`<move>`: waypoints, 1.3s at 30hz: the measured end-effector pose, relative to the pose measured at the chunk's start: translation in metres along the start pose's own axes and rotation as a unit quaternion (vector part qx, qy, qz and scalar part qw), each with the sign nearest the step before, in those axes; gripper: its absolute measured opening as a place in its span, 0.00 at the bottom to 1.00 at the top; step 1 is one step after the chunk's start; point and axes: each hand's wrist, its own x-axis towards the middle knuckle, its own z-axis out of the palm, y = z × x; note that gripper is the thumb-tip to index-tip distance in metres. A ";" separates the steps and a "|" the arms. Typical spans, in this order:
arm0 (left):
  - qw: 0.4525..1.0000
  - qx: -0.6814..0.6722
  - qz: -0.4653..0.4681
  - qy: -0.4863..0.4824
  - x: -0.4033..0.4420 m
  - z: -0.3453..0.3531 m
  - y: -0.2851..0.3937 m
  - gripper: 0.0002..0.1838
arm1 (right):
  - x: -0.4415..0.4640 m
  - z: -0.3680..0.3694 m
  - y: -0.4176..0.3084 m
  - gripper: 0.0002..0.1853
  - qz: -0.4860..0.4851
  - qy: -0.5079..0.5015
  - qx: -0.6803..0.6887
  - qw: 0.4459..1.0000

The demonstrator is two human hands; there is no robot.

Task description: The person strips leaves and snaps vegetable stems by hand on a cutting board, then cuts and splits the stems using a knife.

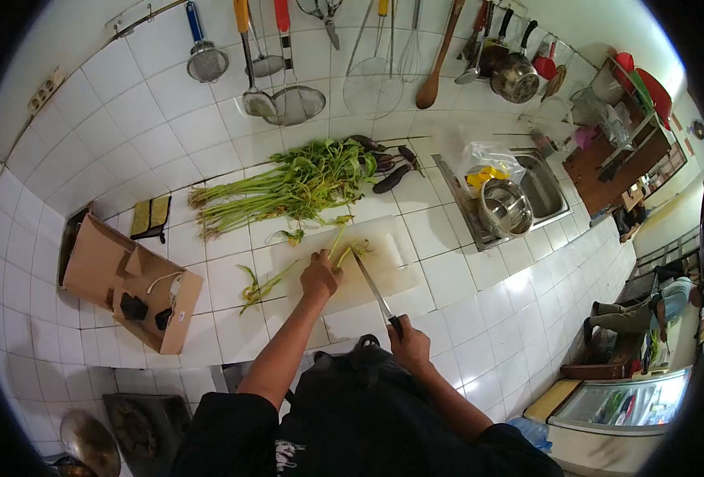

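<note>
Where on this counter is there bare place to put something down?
One patch is the tiles between the cutting board and the steel pot. Another lies between the cardboard box and the stalk scraps. Crowded: the back, with leafy stalks and eggplants, and the board, under the knife.

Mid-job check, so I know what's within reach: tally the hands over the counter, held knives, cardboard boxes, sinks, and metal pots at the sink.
Hands: 2 (left hand, right hand)
Knife: 1
Cardboard box: 1
Sink: 1
Metal pot: 1
Total: 6
</note>
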 end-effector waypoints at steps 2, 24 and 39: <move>1.000 -0.001 -0.014 -0.023 0.001 0.006 -0.009 0.26 | 0.001 -0.005 0.006 0.14 -0.005 0.006 -0.003 1.000; 0.983 -0.099 0.039 0.152 -0.068 -0.009 -0.075 0.12 | 0.042 0.009 -0.042 0.16 -0.103 -0.179 -0.076 0.975; 0.984 -0.110 0.045 0.136 -0.064 -0.011 -0.080 0.09 | 0.055 0.039 -0.046 0.16 -0.125 -0.217 -0.109 0.962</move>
